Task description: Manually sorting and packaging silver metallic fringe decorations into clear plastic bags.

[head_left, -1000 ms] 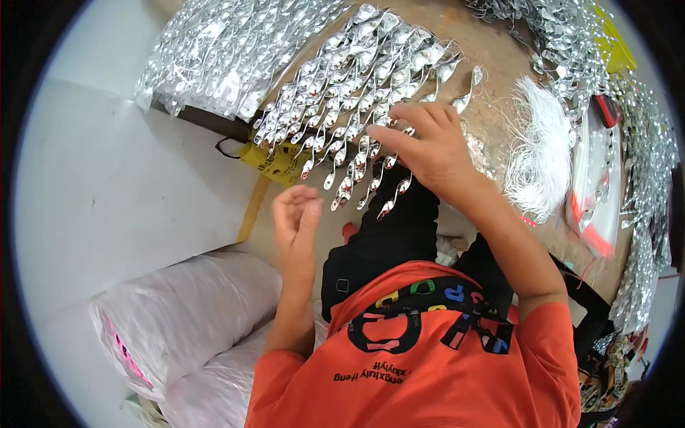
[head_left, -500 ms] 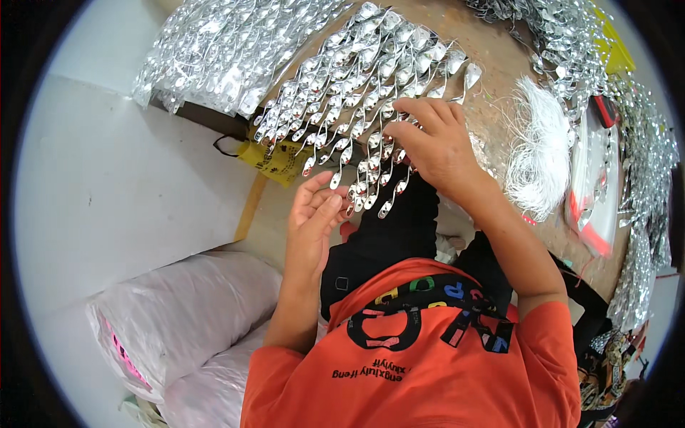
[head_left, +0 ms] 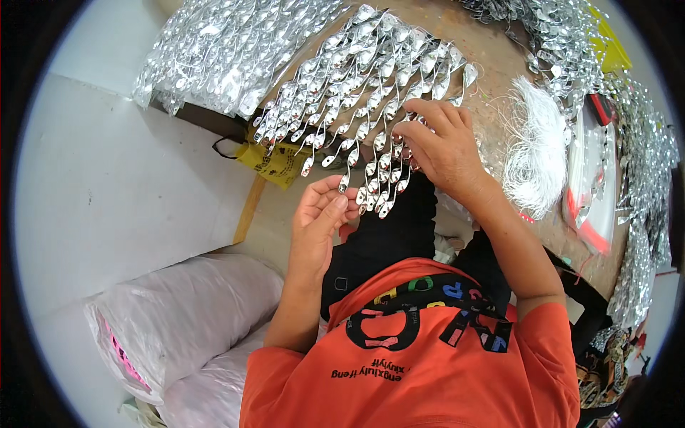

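Silver spoon-shaped strands (head_left: 371, 107) on table (head_left: 499, 93), right hand (head_left: 439, 146) fingers pinching them, left hand (head_left: 321, 214) fingers loosely curled at dangling ends

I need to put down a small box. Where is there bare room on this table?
Little: a brown strip of table between the silver strands and the white thread bundle. Elsewhere silver pieces crowd it, and the right hand and left hand work the near edge.

left hand (head_left: 321, 217) raised, fingers (head_left: 335, 207) curled inward; right hand (head_left: 442, 146) stretched forward, palm down, fingers spread.
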A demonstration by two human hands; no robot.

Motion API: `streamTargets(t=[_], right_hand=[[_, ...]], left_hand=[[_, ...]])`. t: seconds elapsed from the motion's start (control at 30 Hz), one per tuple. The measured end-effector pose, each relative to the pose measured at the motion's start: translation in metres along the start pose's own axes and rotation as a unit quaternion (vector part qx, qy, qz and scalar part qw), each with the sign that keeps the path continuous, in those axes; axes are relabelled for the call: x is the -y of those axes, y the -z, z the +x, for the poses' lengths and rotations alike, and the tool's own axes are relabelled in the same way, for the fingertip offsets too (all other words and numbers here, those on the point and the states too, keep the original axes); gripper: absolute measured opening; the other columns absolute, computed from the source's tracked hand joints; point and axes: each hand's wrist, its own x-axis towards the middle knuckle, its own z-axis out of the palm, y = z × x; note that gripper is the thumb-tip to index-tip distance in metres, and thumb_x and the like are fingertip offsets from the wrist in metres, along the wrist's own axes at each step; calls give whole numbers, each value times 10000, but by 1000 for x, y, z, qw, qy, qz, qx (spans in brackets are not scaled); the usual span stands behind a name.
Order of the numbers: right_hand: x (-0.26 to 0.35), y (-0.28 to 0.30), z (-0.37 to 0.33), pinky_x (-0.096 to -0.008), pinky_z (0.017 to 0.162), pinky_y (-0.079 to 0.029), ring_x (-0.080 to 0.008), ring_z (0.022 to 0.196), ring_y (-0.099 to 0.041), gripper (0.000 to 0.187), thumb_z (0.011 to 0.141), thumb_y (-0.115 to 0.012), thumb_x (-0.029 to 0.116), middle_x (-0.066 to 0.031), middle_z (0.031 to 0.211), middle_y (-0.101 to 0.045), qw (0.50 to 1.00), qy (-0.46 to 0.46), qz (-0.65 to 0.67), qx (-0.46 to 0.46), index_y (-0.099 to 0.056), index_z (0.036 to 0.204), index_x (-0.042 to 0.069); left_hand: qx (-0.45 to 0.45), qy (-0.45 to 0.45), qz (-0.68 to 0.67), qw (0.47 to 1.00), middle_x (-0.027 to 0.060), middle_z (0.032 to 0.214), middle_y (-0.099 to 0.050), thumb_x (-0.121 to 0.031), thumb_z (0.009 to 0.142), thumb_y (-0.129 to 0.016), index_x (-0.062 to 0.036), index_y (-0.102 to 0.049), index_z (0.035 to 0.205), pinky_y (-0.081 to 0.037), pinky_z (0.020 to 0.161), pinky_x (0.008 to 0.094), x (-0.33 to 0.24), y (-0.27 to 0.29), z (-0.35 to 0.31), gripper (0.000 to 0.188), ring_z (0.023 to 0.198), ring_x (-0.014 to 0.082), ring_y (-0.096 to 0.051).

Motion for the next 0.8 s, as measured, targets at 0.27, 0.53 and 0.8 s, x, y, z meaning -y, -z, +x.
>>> streamTargets(t=[0.27,0.53,0.8], right_hand=[[0,3,-3,-363,822,-358,-241,980,-533,226,746,-651,91,-47,1112,-569,1000,-5,-13,-13,-627,964,148],[18,-5,9,-416,911,-347,-268,1143,-481,345,707,-712,162,-63,1259,-516,998,31,47,4,-640,1042,203],[10,-4,3,-419,921,-350,-290,1164,-469,316,711,-718,217,-67,1275,-511,999,16,43,17,-638,1015,186]], left_hand=[[-9,8,34,999,96,1006,-628,-100,902,-571,-17,-492,1188,-489,781,249,0,-11,-4,309,862,122,-602],[35,-54,122,990,82,1072,-595,-78,896,-587,4,-483,1207,-456,811,240,12,-18,-5,339,934,100,-563],[39,-61,162,984,106,1099,-601,-102,906,-568,17,-485,1211,-458,844,264,10,-16,-1,338,954,126,-576]])
